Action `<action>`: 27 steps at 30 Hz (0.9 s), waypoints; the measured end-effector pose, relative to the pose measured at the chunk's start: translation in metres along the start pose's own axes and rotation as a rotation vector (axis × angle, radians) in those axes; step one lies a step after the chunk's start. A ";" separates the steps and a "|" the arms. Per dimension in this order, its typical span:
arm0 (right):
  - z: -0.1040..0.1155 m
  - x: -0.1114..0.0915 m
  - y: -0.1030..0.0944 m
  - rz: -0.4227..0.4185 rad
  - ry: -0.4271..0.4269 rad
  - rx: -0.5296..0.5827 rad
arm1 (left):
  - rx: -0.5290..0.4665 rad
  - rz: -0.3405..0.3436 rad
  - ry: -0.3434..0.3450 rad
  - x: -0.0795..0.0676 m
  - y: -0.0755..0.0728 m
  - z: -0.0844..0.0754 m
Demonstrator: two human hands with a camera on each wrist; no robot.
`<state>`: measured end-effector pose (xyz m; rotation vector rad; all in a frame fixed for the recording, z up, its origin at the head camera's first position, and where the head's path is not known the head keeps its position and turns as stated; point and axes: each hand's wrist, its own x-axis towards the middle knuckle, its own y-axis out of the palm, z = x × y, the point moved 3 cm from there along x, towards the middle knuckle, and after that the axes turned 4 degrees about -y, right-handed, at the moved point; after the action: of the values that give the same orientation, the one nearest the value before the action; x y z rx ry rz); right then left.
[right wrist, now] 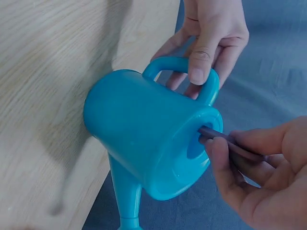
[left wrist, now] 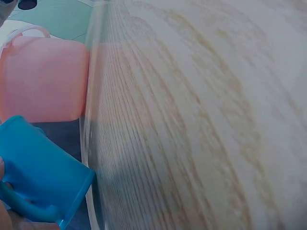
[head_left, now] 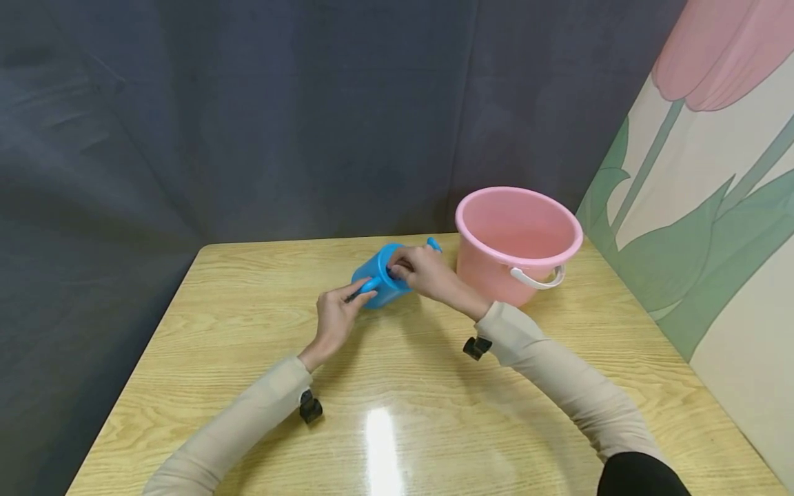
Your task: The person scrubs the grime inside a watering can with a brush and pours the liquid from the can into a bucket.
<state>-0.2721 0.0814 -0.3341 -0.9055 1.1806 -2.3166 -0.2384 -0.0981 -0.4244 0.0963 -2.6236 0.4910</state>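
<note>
Bucket [head_left: 494, 270] on table [head_left: 248, 303]; watering can [right wrist: 139, 129] left

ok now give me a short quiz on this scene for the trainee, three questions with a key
1. Multiple choice: which part of the blue watering can does the left hand hold?
a) the spout
b) the handle
c) the base

2. True or false: in the head view, the pink bucket stands upright to the right of the watering can.

3. Fill in the blank: the right hand pinches a dark, slim object at the watering can's ____.

Key:
1. b
2. True
3. opening
</note>
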 end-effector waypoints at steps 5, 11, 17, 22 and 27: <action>-0.004 -0.001 -0.007 -0.008 0.026 0.025 | 0.007 -0.023 0.014 0.001 0.000 0.001; -0.005 -0.001 -0.020 -0.042 0.047 0.056 | 0.000 -0.037 0.017 0.001 0.000 0.002; 0.000 -0.001 -0.028 -0.069 0.046 0.070 | -0.001 -0.060 -0.006 0.001 -0.001 0.003; -0.001 0.000 -0.021 -0.063 0.053 0.052 | -0.009 -0.083 0.001 0.002 0.002 0.004; -0.005 0.000 -0.015 -0.086 0.051 0.085 | -0.006 -0.114 0.009 0.003 0.006 0.002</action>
<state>-0.2763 0.0931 -0.3241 -0.8882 1.0739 -2.4522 -0.2422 -0.0933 -0.4264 0.2391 -2.5930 0.4425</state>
